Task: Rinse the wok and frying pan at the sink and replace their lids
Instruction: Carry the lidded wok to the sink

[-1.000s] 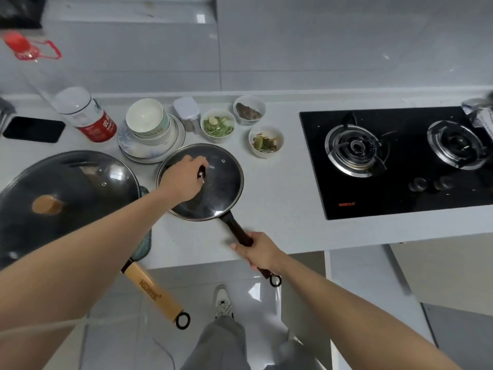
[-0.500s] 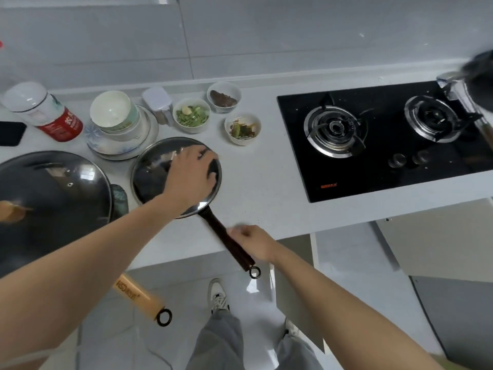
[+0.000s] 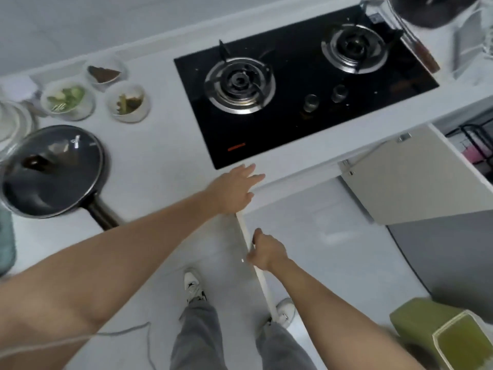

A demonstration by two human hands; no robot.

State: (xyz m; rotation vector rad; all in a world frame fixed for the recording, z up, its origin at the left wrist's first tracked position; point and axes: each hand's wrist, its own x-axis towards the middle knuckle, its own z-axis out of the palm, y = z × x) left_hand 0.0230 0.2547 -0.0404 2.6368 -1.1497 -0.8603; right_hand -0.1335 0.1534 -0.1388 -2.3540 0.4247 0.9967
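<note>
Both grips were off the cookware: left hand (image 3: 234,190) spread flat over the desk (image 3: 160,166) edge, right hand (image 3: 264,251) clasped on a cupboard door (image 3: 256,265) edge. Frying pan (image 3: 50,172) was left lidded, seemingly finished.

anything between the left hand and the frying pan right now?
Nothing visible. Bare counter lies between the left hand and the lidded frying pan. The three small bowls sit further back, out of the way.

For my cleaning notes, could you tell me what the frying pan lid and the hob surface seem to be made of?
Frying pan lid: apparently clear glass with a metal rim; the dark pan shows through. Hob surface: probably glossy black glass, faintly reflective.
</note>
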